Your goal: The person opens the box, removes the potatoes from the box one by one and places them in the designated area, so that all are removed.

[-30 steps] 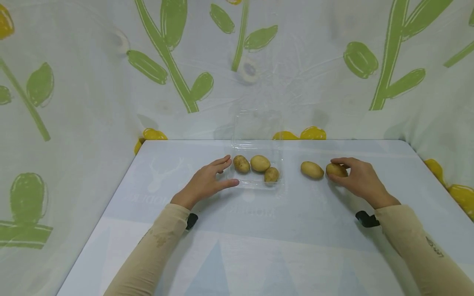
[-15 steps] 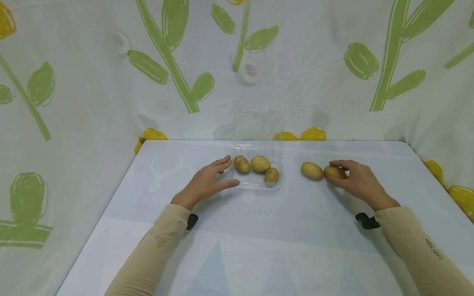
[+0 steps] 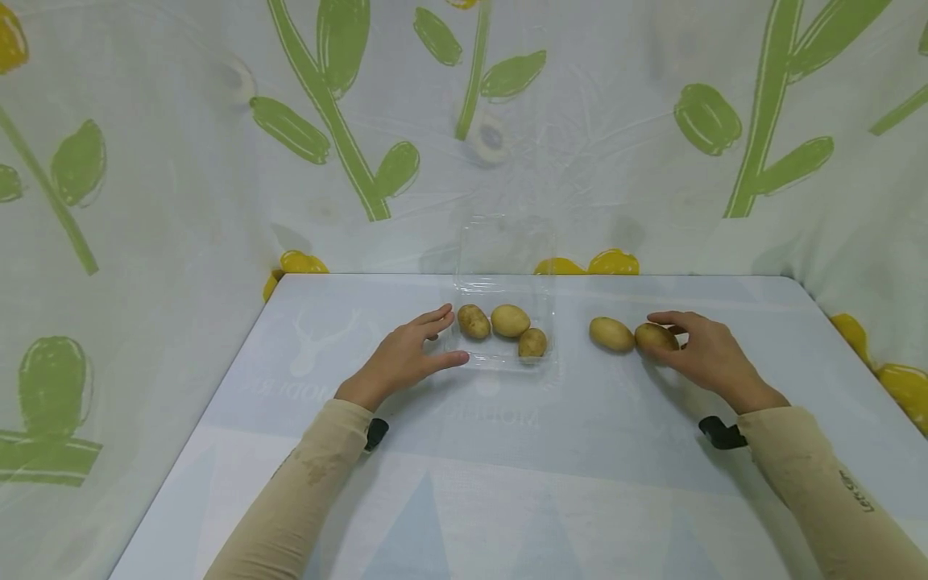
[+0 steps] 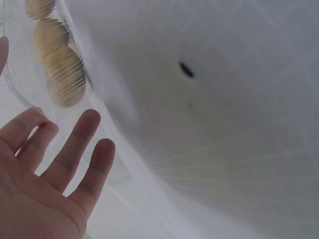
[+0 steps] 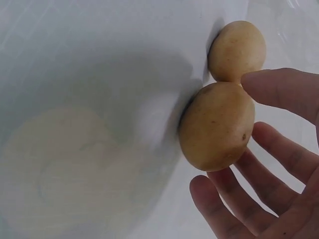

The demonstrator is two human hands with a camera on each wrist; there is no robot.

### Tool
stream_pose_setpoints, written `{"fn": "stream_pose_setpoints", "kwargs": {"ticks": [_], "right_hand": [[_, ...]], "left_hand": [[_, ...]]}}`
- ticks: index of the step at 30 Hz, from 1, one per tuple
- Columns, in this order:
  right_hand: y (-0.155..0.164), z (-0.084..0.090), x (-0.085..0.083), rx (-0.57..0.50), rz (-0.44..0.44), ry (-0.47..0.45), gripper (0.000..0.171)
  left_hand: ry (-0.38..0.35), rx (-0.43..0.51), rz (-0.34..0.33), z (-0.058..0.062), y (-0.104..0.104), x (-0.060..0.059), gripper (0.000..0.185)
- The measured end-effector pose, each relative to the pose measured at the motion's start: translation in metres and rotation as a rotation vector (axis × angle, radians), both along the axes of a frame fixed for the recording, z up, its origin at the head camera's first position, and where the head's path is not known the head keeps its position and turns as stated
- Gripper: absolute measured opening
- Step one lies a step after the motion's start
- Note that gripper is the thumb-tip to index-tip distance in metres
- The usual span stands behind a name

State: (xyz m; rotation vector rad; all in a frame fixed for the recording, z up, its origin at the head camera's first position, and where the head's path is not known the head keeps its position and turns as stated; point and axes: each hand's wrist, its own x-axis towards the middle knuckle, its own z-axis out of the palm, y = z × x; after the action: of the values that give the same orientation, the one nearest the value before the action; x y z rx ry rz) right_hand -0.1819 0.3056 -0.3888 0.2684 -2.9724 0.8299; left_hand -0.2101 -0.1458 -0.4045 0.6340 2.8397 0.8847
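Observation:
In the head view, a clear plastic clamshell box (image 3: 496, 362) stands with its lid raised at the back. Three potatoes lie in it: one at left (image 3: 474, 321), one in the middle (image 3: 510, 321) and a smaller one (image 3: 532, 344) at front right. My left hand (image 3: 400, 355) rests against the box's left side, fingers spread. To the right, two potatoes sit on the table, an outer potato (image 5: 217, 127) touching an inner potato (image 3: 611, 334). Around the outer one my right hand (image 3: 706, 354) is loosely spread, its thumb at the potato's edge and some fingertips hidden behind it.
The white table (image 3: 486, 475) has a pale printed pattern. A curtain (image 3: 580, 121) with green plants and yellow flowers hangs behind it and at both sides. Each wrist bears a dark camera mount (image 3: 721, 432).
The outer potato has moved slightly left until it touches the inner one. My right hand has since loosened and shifted a little right. My left hand has stayed put.

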Motion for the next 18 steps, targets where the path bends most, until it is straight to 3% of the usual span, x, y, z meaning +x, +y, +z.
{"fn": "stream_pose_setpoints", "kwargs": {"ticks": [18], "right_hand": [[-0.009,0.012,0.001,-0.013,0.014,0.098,0.046]], "left_hand": [[0.010,0.016,-0.002,-0.001,-0.001,0.000,0.090]]}}
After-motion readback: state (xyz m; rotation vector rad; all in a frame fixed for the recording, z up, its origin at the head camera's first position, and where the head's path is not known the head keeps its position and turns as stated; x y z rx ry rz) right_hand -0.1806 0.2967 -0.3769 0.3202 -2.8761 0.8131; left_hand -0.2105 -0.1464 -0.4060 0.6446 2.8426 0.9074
